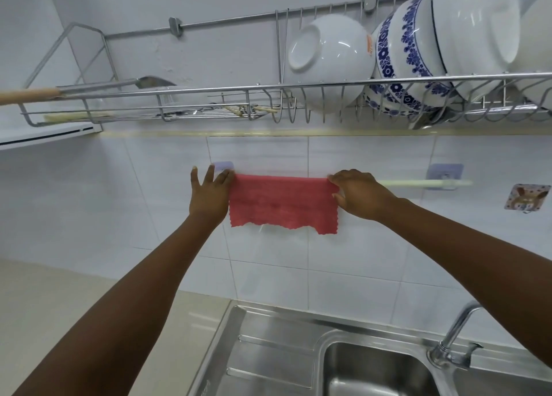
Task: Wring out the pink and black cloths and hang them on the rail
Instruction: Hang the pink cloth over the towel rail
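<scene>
The pink cloth (282,203) hangs spread flat over the pale rail (418,183) on the tiled wall, its wavy lower edge loose. My left hand (209,194) pinches the cloth's upper left corner, the other fingers spread, next to the rail's left bracket (222,166). My right hand (360,192) grips the cloth's right edge at the rail. The rail's right part is bare up to its right bracket (443,176). No black cloth is in view.
A steel dish rack (298,92) hangs above, holding white and blue-patterned bowls (400,58) and utensils. Below are the steel sink (373,368), its drainboard and the tap (457,336) at right. A decorated hook (527,197) sticks on the wall at far right.
</scene>
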Motion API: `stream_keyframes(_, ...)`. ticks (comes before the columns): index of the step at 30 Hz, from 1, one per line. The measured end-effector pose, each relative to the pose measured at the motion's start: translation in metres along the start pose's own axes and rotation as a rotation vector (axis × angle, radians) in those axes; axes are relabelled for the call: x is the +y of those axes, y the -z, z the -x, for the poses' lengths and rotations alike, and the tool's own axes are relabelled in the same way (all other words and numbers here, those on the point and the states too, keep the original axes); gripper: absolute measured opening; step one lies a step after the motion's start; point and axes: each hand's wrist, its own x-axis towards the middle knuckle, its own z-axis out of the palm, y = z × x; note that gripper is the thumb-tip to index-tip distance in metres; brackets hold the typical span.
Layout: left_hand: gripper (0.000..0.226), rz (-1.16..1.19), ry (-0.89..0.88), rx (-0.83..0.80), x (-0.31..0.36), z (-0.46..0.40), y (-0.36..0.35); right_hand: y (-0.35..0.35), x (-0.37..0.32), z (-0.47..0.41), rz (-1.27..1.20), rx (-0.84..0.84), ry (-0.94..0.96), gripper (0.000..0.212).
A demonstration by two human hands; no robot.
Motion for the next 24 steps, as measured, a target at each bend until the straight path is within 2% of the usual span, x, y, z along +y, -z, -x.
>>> stream_keyframes(6, 0.063, 0.180, 0.065, -0.026, 0.021, 0.006, 0.008, 0.003, -0.001, 0.012, -0.126, 0.044, -0.010, 0.047)
stream_keyframes(9, 0.039, 0.428, -0.106, 0.107, 0.051, 0.017, 0.014, 0.000, 0.001, 0.030, -0.177, 0.162, 0.008, 0.043)
stream_keyframes(11, 0.035, 0.540, -0.223, 0.142, 0.078, 0.033, 0.016, -0.003, 0.005, 0.048, -0.167, 0.195, 0.011, 0.047)
stream_keyframes(15, 0.046, 0.647, -0.247, -0.017, 0.136, 0.064, 0.022, -0.018, 0.018, 0.097, -0.122, 0.119, -0.033, 0.050)
stream_keyframes(24, 0.048, 0.783, -0.341, -0.318, 0.256, 0.133, 0.011, -0.061, 0.059, 0.236, -0.130, -0.107, -0.194, 0.055)
